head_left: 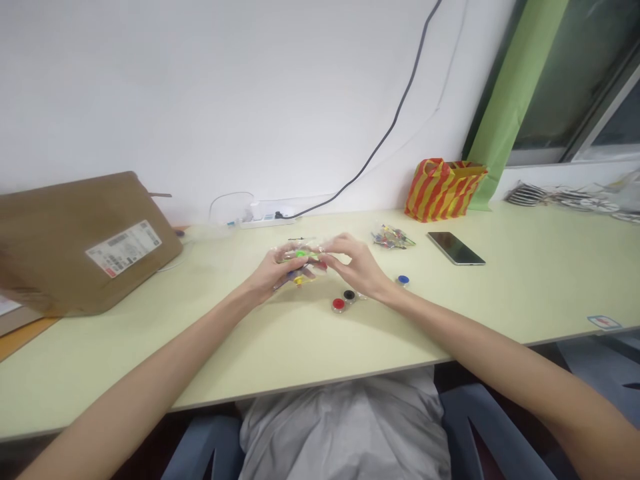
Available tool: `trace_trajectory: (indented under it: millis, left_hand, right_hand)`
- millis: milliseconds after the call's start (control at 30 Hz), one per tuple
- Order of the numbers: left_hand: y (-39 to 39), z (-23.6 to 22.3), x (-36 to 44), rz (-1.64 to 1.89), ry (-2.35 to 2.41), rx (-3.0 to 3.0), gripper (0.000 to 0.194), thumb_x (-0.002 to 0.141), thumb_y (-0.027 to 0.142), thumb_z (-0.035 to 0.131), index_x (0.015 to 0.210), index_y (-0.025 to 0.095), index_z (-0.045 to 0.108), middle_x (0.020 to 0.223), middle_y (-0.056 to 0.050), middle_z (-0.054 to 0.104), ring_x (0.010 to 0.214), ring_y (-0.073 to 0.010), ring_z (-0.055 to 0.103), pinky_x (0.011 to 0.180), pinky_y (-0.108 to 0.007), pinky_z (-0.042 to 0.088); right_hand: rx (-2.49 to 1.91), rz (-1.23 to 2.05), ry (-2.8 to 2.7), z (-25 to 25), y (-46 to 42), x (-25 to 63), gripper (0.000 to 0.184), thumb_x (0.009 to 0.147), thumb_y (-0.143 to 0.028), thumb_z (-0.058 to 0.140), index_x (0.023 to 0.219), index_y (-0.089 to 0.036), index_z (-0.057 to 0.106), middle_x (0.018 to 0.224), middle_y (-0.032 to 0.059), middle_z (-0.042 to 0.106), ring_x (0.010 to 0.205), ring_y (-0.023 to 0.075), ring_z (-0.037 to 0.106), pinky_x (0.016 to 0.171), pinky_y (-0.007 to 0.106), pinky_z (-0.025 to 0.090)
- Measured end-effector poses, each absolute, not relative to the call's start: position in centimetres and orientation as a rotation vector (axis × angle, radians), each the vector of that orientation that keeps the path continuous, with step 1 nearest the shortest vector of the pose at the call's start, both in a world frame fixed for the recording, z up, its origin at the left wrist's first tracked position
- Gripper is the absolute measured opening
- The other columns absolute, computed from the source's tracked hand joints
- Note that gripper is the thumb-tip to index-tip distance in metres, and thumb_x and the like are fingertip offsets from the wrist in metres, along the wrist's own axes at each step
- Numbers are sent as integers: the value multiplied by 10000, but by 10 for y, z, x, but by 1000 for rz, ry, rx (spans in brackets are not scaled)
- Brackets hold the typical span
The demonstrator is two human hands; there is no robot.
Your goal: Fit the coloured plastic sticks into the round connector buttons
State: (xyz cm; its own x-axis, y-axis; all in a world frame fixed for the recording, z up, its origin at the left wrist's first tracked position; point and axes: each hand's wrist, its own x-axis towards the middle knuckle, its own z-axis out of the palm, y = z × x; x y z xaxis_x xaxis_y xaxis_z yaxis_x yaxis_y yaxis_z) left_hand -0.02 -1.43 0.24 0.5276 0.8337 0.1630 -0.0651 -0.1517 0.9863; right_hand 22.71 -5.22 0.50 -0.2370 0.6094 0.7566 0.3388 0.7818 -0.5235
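Over the middle of the table (280,353), my left hand (267,273) is closed around a clear plastic bag of small colourful pieces (300,267); green, yellow and blue bits show through it. My right hand (357,263) has thumb and fingers pinched together at the bag's right side, beside something red. The fingertips partly hide the contents, and the pieces are too small to name. Just below my right hand stand two small round clear pots, one with a red top (339,305) and one with a black top (349,295). A blue-topped pot (403,280) sits beyond my right wrist.
Behind my right hand lies another clear bag of colourful pieces (393,237), with a dark-screened tablet or phone (456,249) beside it. A red-and-yellow striped bag (440,192) stands by the wall. A cardboard box (75,247) fills the left. A power strip (265,217) trails a black cable.
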Motion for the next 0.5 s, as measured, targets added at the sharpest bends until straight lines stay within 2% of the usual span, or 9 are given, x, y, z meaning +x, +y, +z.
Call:
trace_trajectory:
  millis: [67,233,367,500]
  left_hand:
    - [-14,4,0,986,720,1520,432,813,382,841,1156,174,681,1098,-135,783,831,-238,776,624,-260,607]
    - [-13,8,-1,1093,822,1487,512,761,398,879,1159,167,656,1152,-147,764,822,-251,779,544,-249,597]
    - [-14,7,-1,1065,829,1512,512,767,407,873,1159,163,651,1168,-153,755,868,-274,780,564,-270,618]
    - [-18,8,1,979,807,1574,541,783,440,855,1205,173,647,1200,-169,745,885,-300,781,543,-282,618]
  right_hand:
    - [-754,222,-1891,10,-47,235,83,941,-298,699,967,-263,769,1020,59,740,1013,239,625,950,411,495]
    - [-924,98,-2045,9,-35,253,21,874,-257,781,877,-237,774,1082,81,655,1068,257,572,975,437,466]
    - [-960,62,-2112,-1,-31,254,86,915,-166,712,850,-200,757,1090,99,654,1060,257,564,945,432,463]
    - [-824,73,-2023,-1,-30,249,80,949,-204,696,915,-215,768,1055,84,674,1005,231,592,930,416,466]
